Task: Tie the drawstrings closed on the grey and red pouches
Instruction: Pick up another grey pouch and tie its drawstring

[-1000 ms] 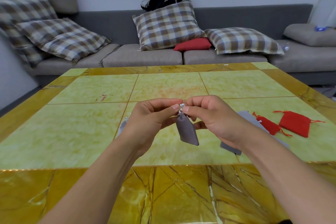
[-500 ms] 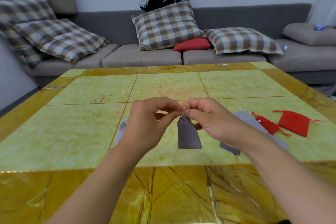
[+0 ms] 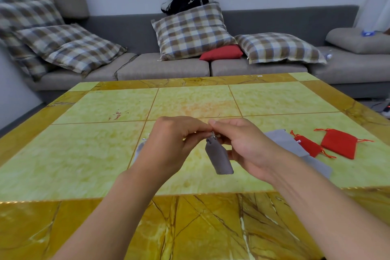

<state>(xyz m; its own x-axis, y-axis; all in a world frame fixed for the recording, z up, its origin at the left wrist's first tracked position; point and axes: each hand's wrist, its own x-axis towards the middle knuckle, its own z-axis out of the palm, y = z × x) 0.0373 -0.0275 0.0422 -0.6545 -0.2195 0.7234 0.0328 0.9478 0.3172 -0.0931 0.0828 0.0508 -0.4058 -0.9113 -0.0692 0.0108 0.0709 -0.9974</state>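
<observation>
Where hands [image 3: 211, 143] pinch, soft grey pouch [image 3: 219, 159]

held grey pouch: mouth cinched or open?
Cinched: the grey pouch narrows to a gathered neck where both hands' fingers pinch its drawstrings. Whether a knot is tied, cannot tell.

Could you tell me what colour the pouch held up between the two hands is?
Grey; the pouch shows plainly in the head view.
</observation>
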